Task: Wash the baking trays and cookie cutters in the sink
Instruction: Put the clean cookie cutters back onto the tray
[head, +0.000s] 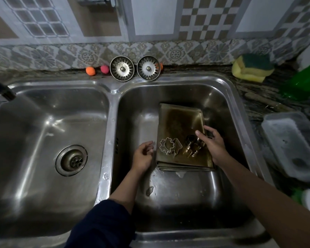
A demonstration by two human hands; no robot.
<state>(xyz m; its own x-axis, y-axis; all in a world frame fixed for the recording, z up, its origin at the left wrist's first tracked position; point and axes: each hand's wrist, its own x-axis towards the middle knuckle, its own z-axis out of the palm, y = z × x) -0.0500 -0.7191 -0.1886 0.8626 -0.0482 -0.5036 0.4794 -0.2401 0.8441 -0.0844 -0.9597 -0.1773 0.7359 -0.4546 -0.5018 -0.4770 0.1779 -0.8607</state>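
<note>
Nearest, a dark blue sleeve point(104, 222) is seen on the left arm, reaching into the right basin of the double stainless-steel sink point(227, 97). The left hand point(143, 156) is held just left of the stack of tarnished, brass-coloured rectangular baking trays point(179, 122), fingers loosely curled, nothing gripped. Whether its fingertips touch the stack's left edge cannot be told.

On the near end of the top tray, the thin metal cookie cutters point(168, 146) are spread: a flower outline, a pointed shape beside it, and a darker cluster to the right. The right hand point(211, 142) is laid over that cluster, fingers bent down toward it; whether a cutter is actually pinched cannot be told, since the fingertips are hidden.

The trays are judged stiff, flat and slick when wet, best taken by their raised rims at the long edges. The cutters are judged light, thin-walled, easily bent and sharp-edged, better lifted by the outer wall than squeezed.

Farther back, two round metal sink strainers point(122, 68) are propped at the wall, and a yellow-and-green scouring sponge point(250, 68) is left at the far right.
</note>
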